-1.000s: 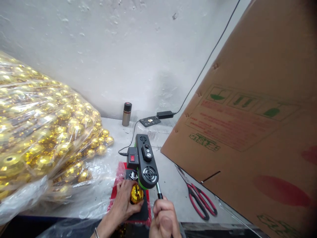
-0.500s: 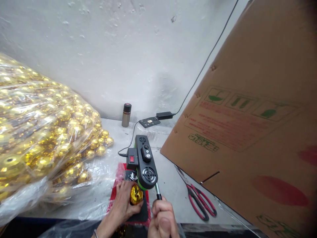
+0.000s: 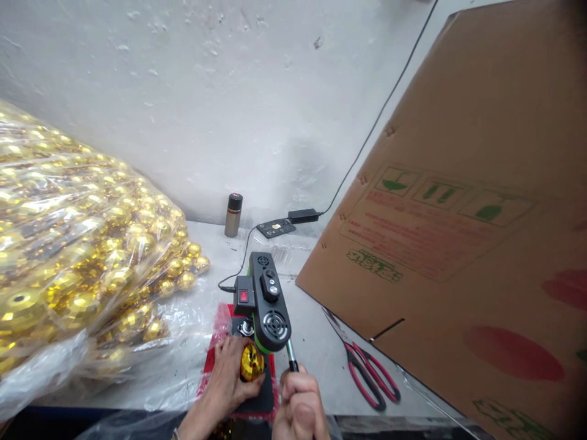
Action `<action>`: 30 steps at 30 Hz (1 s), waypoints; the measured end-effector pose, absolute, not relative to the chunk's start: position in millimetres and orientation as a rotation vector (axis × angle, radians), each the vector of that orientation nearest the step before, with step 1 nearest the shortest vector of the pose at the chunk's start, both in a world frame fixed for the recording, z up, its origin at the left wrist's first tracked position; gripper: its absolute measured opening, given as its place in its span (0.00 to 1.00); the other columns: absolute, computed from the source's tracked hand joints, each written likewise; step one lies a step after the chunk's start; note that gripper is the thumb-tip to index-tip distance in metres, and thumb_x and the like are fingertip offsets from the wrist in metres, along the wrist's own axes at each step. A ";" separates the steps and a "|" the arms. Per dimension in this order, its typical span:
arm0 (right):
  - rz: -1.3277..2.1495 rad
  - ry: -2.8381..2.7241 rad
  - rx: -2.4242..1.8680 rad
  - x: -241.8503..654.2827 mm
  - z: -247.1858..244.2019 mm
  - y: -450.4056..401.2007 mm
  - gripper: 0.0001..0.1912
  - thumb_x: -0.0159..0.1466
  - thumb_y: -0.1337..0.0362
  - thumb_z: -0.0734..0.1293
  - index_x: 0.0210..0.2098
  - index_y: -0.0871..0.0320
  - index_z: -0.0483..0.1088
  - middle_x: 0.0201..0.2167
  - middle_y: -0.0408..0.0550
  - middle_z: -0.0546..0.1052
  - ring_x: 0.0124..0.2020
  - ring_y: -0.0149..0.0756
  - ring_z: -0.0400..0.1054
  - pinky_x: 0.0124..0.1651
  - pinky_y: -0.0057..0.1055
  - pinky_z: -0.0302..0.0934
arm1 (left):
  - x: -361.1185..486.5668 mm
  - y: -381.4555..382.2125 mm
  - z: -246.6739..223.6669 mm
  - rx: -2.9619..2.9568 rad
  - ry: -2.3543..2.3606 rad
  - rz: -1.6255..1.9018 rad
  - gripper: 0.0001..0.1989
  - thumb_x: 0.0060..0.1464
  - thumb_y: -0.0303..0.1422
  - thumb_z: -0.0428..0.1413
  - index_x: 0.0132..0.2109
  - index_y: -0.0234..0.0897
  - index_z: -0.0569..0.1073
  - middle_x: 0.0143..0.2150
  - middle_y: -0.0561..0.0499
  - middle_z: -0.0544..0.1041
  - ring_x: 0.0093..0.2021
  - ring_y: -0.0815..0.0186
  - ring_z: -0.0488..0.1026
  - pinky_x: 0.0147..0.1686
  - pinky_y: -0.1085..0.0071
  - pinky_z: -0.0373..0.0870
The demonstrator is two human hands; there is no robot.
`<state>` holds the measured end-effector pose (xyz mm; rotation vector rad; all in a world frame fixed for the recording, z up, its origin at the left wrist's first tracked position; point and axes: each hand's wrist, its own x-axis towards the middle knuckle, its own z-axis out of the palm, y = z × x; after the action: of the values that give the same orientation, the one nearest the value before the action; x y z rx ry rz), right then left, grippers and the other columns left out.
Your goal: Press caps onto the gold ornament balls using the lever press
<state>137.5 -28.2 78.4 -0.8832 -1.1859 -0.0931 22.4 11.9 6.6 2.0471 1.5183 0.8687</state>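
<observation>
A shiny gold faceted ball (image 3: 252,363) sits beneath the front end of a small black bench machine (image 3: 270,302). Curled around the ball's left and near sides is my left hand (image 3: 230,374), with thumb and fingers closed on it. My right hand (image 3: 301,400) is wrapped in a fist round the black grip of a metal lever (image 3: 292,357) at the machine's right side. The machine has a red switch on a side box, and its dark base rests on a red sheet (image 3: 211,360). The ball's underside is hidden.
On the left bulges a clear plastic bag (image 3: 114,232) of gold balls. Red-handled scissors (image 3: 371,376) lie to the right, beside a large cardboard box (image 3: 435,214). Behind the machine are a brown bottle (image 3: 233,216), a phone-like black slab (image 3: 276,228) and a corded power adapter (image 3: 303,215).
The view has shifted very slightly. Both hands keep their grips, and the ball stays in the same place under the machine.
</observation>
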 end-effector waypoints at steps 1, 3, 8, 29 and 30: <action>-0.089 -1.176 -0.872 137.4 77.7 -27.4 0.23 0.78 0.64 0.56 0.25 0.54 0.60 0.22 0.34 0.65 0.22 0.26 0.59 0.51 0.30 0.68 | 22.4 12.0 6.7 2.048 1.523 0.868 0.18 0.45 0.31 0.65 0.46 0.41 0.75 0.43 0.47 0.81 0.45 0.48 0.78 0.49 0.54 0.70; -0.090 -1.165 -0.854 137.2 77.0 -25.1 0.23 0.78 0.65 0.56 0.24 0.54 0.60 0.21 0.34 0.65 0.21 0.27 0.59 0.52 0.31 0.68 | 22.8 12.4 6.4 2.047 1.527 0.864 0.18 0.45 0.32 0.65 0.46 0.41 0.76 0.42 0.47 0.81 0.45 0.48 0.78 0.49 0.53 0.71; -0.116 -1.159 -0.815 136.4 76.5 -20.3 0.23 0.77 0.65 0.56 0.24 0.54 0.59 0.22 0.34 0.64 0.21 0.26 0.58 0.52 0.30 0.68 | 24.2 13.5 3.2 2.049 1.527 0.876 0.20 0.45 0.31 0.65 0.48 0.41 0.77 0.45 0.46 0.83 0.48 0.47 0.78 0.51 0.53 0.70; 0.233 -1.083 -1.012 137.9 138.3 -35.5 0.24 0.77 0.58 0.62 0.24 0.56 0.66 0.20 0.38 0.65 0.19 0.26 0.56 0.23 0.29 0.47 | 14.6 -6.7 -16.9 2.072 1.457 0.915 0.31 0.48 0.30 0.66 0.61 0.42 0.77 0.55 0.41 0.84 0.56 0.43 0.79 0.58 0.48 0.73; 0.277 -1.041 -1.055 134.8 145.6 -38.8 0.24 0.77 0.55 0.63 0.24 0.56 0.67 0.21 0.39 0.66 0.20 0.27 0.57 0.24 0.30 0.48 | 9.1 -15.6 -26.2 2.122 1.429 0.914 0.33 0.49 0.31 0.67 0.64 0.43 0.76 0.58 0.40 0.84 0.57 0.43 0.79 0.59 0.49 0.73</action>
<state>134.8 -38.8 145.6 -1.0545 -1.0410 0.2766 9.1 -15.6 -26.2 2.1218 1.4294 0.9140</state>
